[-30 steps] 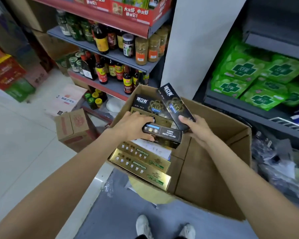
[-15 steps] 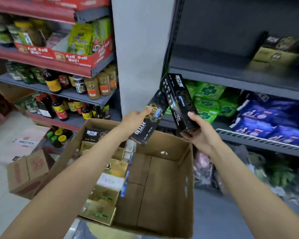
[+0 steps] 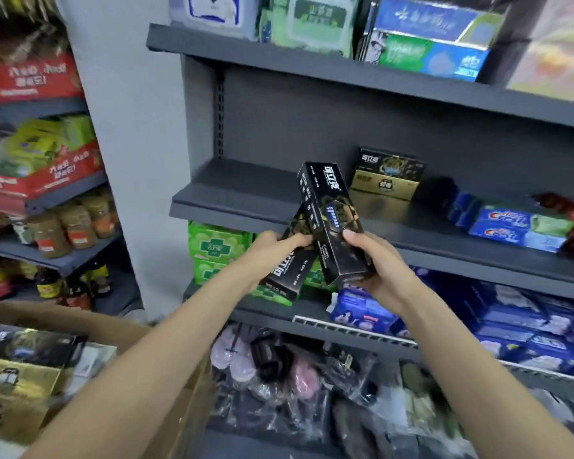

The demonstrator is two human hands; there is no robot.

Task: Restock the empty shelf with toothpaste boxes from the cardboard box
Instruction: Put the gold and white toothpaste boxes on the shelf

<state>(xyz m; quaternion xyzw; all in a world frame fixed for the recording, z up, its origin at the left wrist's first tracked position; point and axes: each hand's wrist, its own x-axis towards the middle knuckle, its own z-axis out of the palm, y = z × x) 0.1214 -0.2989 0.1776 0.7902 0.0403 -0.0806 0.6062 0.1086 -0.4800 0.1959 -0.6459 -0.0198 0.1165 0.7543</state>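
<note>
Nearest, lower left: open brown cardboard box (image 3: 166, 332), black and gold toothpaste cartons inside. Mid-air, before the shelving: left hand (image 3: 272, 250) grasping one long black toothpaste box (image 3: 287, 270); right hand (image 3: 375, 260) grasping a second black toothpaste box (image 3: 328, 220), tilted, crossing the first. Beyond: dark grey metal shelf (image 3: 246, 197), bearing a black-and-gold toothpaste stack (image 3: 386, 173) right of the hands.

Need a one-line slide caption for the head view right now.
Left hand and right hand each hold a black toothpaste box before the grey shelf.
</note>
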